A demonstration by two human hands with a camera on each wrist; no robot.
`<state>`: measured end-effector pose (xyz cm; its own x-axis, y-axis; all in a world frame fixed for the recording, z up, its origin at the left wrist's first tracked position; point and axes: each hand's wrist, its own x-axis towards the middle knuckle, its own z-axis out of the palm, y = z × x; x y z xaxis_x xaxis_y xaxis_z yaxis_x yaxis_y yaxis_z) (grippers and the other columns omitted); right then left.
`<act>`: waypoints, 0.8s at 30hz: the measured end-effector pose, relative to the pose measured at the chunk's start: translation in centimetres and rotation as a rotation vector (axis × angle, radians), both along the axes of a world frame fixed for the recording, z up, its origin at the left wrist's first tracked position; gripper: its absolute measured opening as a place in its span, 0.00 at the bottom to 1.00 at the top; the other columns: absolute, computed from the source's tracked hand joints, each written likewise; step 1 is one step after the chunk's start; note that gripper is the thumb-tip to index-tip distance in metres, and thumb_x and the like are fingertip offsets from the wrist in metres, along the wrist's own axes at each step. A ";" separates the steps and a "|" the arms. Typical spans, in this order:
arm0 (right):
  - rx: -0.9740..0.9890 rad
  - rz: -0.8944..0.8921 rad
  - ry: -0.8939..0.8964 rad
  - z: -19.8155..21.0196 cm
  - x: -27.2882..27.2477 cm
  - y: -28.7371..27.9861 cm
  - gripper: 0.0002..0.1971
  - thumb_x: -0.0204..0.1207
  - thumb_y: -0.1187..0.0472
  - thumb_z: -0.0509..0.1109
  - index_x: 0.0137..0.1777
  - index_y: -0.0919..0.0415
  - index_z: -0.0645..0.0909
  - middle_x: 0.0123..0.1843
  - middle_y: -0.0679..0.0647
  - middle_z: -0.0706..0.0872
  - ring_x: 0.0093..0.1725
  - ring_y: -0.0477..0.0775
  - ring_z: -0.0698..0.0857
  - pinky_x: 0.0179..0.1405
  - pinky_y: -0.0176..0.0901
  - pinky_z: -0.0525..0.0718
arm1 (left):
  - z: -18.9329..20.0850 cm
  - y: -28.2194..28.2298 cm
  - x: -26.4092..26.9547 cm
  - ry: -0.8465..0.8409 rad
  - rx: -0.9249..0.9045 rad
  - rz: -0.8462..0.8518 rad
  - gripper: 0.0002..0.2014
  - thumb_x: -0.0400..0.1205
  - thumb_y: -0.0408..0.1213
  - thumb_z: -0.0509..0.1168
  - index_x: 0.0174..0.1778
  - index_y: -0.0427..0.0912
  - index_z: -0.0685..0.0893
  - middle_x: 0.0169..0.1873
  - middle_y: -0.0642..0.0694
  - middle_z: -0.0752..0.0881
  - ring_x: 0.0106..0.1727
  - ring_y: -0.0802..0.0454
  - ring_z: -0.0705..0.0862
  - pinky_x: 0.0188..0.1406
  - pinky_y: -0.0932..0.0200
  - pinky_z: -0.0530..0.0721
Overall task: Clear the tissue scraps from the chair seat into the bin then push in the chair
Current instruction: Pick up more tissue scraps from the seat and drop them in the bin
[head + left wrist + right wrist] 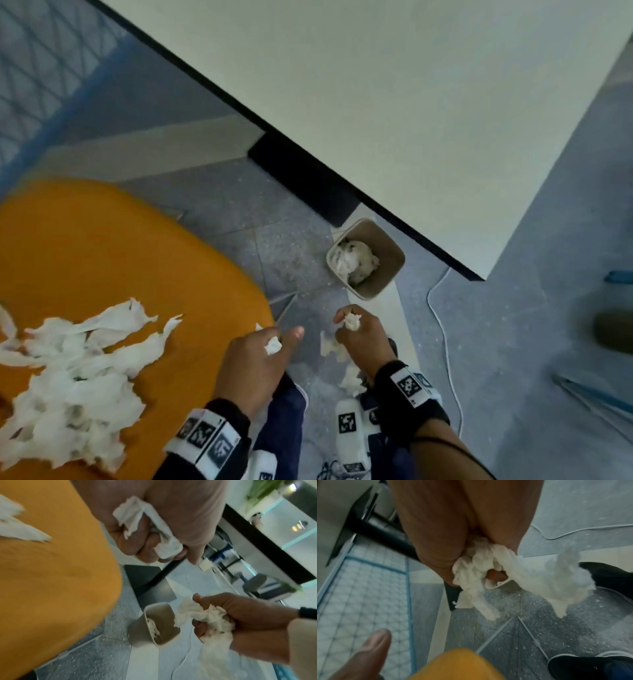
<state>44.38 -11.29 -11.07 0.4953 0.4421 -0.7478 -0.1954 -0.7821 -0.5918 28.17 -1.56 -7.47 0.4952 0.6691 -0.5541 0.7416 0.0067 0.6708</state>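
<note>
White torn tissue scraps [72,377] lie heaped on the smooth orange chair seat [102,246], left of the left hand [253,366], which clenches one scrap. The right hand [363,339] grasps a crumpled wad, its fingers just short of the beige bin [390,255] on speckled grey floor [239,212] beneath a white table [411,102].

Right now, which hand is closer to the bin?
Right. The right hand, gripping a tissue wad, hovers just short of the bin. The left hand, pinching a scrap, sits back at the chair seat edge.
</note>
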 end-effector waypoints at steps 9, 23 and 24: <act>0.036 -0.346 -0.031 -6.6 9.7 -7.9 0.18 0.70 0.73 0.55 0.33 0.51 0.79 0.36 0.55 0.84 0.34 0.58 0.84 0.33 0.48 0.87 | -7.8 -5.1 15.0 0.228 -0.231 -0.359 0.05 0.79 0.42 0.65 0.41 0.46 0.78 0.33 0.48 0.82 0.37 0.46 0.82 0.42 0.50 0.80; 0.215 -0.545 0.168 -21.7 18.6 -3.9 0.13 0.70 0.52 0.73 0.54 0.49 0.80 0.60 0.58 0.87 0.57 0.58 0.86 0.57 0.49 0.85 | -22.9 -4.6 28.0 0.215 0.149 -0.541 0.23 0.78 0.32 0.66 0.68 0.52 0.75 0.51 0.49 0.81 0.50 0.48 0.80 0.51 0.56 0.77; 0.224 -0.576 0.197 -22.8 18.8 -3.4 0.14 0.68 0.52 0.72 0.54 0.47 0.79 0.61 0.59 0.86 0.59 0.58 0.85 0.61 0.54 0.84 | -23.7 -4.4 28.4 0.222 0.171 -0.534 0.23 0.78 0.33 0.66 0.68 0.52 0.75 0.51 0.49 0.80 0.50 0.48 0.79 0.50 0.56 0.76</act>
